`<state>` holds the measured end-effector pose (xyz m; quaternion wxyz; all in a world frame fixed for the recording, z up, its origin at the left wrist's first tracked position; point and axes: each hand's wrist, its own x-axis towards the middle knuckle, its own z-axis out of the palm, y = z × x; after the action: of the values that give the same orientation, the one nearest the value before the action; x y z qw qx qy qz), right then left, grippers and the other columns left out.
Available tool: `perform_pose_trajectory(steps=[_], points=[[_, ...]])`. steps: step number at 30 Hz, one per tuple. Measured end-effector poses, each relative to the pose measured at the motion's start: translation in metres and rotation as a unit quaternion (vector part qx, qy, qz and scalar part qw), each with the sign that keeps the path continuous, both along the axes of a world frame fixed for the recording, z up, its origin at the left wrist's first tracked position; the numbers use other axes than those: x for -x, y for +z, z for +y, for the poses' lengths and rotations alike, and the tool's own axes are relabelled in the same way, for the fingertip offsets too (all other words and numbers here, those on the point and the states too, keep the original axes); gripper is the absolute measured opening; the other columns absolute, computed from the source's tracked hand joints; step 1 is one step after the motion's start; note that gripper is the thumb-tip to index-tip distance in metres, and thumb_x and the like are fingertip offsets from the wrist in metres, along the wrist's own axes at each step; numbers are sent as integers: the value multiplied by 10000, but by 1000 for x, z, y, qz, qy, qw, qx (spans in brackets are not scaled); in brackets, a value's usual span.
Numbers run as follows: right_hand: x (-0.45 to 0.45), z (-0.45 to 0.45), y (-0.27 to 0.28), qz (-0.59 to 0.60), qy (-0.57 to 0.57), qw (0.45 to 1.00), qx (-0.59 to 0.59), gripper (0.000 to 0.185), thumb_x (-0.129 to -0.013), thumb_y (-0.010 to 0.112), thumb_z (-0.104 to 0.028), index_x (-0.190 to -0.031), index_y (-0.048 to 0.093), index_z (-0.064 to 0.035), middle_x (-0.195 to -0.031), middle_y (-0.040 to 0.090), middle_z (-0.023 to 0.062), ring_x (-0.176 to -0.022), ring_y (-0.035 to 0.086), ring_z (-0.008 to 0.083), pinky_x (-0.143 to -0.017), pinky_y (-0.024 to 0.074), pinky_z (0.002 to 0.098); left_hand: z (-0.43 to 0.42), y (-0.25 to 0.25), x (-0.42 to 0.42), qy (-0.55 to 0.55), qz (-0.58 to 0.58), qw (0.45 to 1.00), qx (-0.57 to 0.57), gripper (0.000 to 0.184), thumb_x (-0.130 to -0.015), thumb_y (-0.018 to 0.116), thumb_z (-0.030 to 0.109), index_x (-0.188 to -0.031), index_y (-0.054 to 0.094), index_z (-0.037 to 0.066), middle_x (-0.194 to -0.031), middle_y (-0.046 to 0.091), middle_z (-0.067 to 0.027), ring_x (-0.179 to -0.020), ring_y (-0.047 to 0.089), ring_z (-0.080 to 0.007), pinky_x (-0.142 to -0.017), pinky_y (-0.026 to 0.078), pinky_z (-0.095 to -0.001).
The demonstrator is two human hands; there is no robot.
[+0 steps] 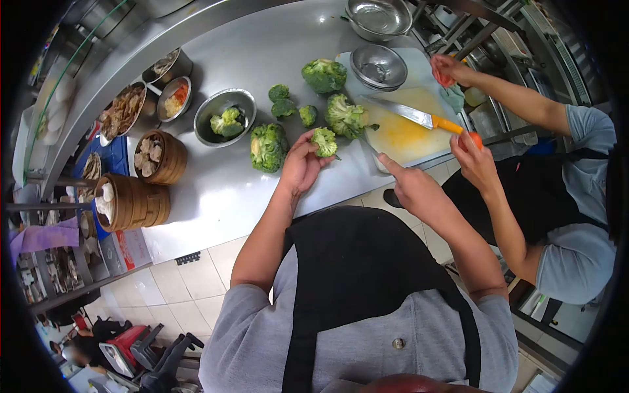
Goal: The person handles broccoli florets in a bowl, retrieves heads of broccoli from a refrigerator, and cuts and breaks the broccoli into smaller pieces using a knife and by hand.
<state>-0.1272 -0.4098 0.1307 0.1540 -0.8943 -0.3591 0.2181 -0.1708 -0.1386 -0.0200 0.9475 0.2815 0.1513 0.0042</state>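
Observation:
My left hand (302,162) is closed round a small broccoli floret (324,141) above the steel counter. My right hand (417,191) grips a knife, its index finger stretched along the back; the narrow blade (371,150) points toward the floret, and the handle is hidden in my palm. Just beyond my hands lies a large broccoli head (345,116), with another head (324,75) farther back and a third broccoli head (268,148) to the left. Loose florets (282,107) sit between them. A steel bowl (226,117) on the left contains cut broccoli pieces.
At right, a co-worker's hand (474,159) is by an orange-handled knife (411,114) over a stained cutting board (407,147); their other hand (452,69) holds something red. Steel bowls (378,66) stand behind. Bamboo steamers (145,204) and food containers (175,99) line the left.

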Motion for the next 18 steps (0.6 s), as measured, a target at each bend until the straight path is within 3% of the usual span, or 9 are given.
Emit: perform_pose_trajectory(steps=[3,5,6,7,8,9,12,17,18], points=[[3,-5,-8,2,7,1000,-14,700,-859,575,37,-1539,425,-32,-910,672,264,-857,667,454,-772,523,554,5,18,3,-60,-20,998,-9,505,-953,523,50,-1452,453,25,-1286,622,-173,-1112,667,-319,-894,577,-493],[5,-8,-12,4,10,1000,-25,703,-862,575,32,-1544,416,-32,-909,669,268,-861,663,455,-777,520,553,10,37,4,-64,1,995,-70,494,-943,542,49,-1435,492,35,-1292,623,-169,-1102,674,-309,-898,581,-440],[7,-10,-14,8,9,999,-31,705,-866,575,26,-1549,407,-31,-908,665,273,-864,658,456,-782,517,552,13,60,3,-81,44,931,-352,484,-939,549,40,-1421,509,29,-1311,618,-187,-1090,676,-336,-903,581,-430],[7,-11,-16,8,10,999,-32,705,-866,575,26,-1549,407,-31,-908,665,273,-864,658,456,-782,517,552,16,71,2,-91,83,788,-604,475,-934,557,31,-1407,526,24,-1330,613,-205,-1079,679,-363,-907,581,-419],[9,-13,-19,8,11,999,-45,706,-871,574,22,-1553,398,-30,-898,660,273,-861,654,458,-784,515,552,23,46,-3,22,-11,673,-740,505,-890,593,42,-1393,545,40,-1317,603,-233,-1084,654,-411,-934,551,-433],[9,-14,-22,6,13,998,-58,707,-875,573,18,-1557,390,-29,-888,655,273,-859,649,460,-786,513,551,25,45,-7,22,-11,672,-740,505,-890,593,42,-1393,545,40,-1317,603,-233,-1084,654,-411,-934,551,-433],[12,-15,-22,20,-5,998,-56,695,-884,579,11,-1554,401,-43,-878,645,279,-824,641,467,-782,507,529,28,43,-27,9,1,471,-882,564,-823,642,41,-1377,538,12,-1280,574,-238,-1196,567,-466,-1034,483,-526],[21,-24,-22,37,-32,998,-42,684,-900,560,-4,-1561,396,-57,-962,676,284,-861,657,462,-817,520,520,22,43,-57,45,-81,547,-832,651,-802,662,21,-1429,488,16,-1394,511,-271,-1222,550,-486,-1074,465,-516],[24,-26,-25,32,-33,998,-45,679,-906,554,-11,-1563,396,-62,-996,685,288,-874,663,460,-829,524,517,19,48,-66,-4,-76,594,-801,666,-803,672,32,-1440,480,27,-1402,508,-275,-1214,558,-483,-1078,464,-511]])
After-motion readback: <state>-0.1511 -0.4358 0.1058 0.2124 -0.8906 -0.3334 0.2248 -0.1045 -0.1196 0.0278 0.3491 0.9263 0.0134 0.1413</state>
